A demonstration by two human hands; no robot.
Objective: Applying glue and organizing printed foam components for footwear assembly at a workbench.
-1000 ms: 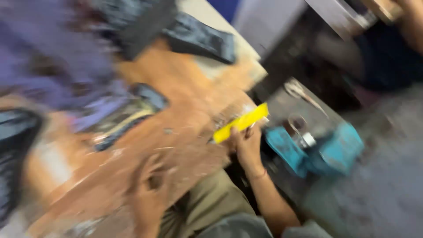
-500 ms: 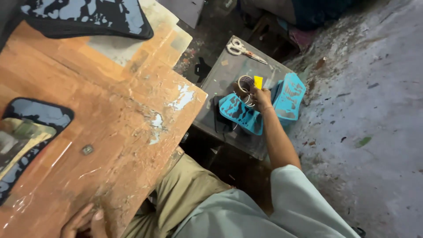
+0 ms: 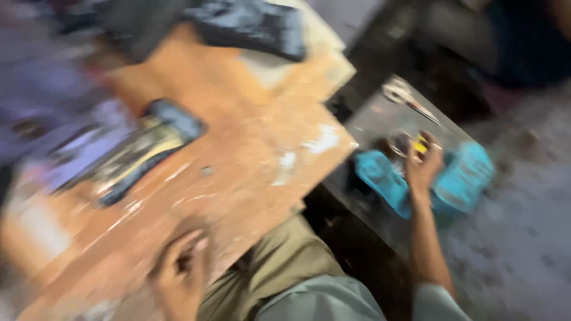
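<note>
The small yellow flat tool (image 3: pixel 420 144) is in your right hand (image 3: pixel 423 168), fingers closed round it, held over the low grey metal stand (image 3: pixel 369 128) beside your knee. A second ago you had it up at the edge of the worn brown wooden table (image 3: pixel 250 172); since then your arm has swung out to the right and the tool has come down next to the round metal ring (image 3: pixel 398 144) on the stand. That puts it between the two bright blue pieces (image 3: pixel 380 181), one on each side of your wrist, and well apart from the board you were working at.

Your left hand (image 3: pixel 181 276) rests on the near edge of the table, fingers curled; the blur hides whether anything is under them, so I cannot tell its grip.

Farther out, a pair of metal scissors (image 3: pixel 407 98) lies at the far corner of the stand. On the table, a dark flat shoe-sole-shaped piece (image 3: pixel 143 145) lies to the left, and another dark sheet (image 3: pixel 250 27) lies at the far edge.
</note>
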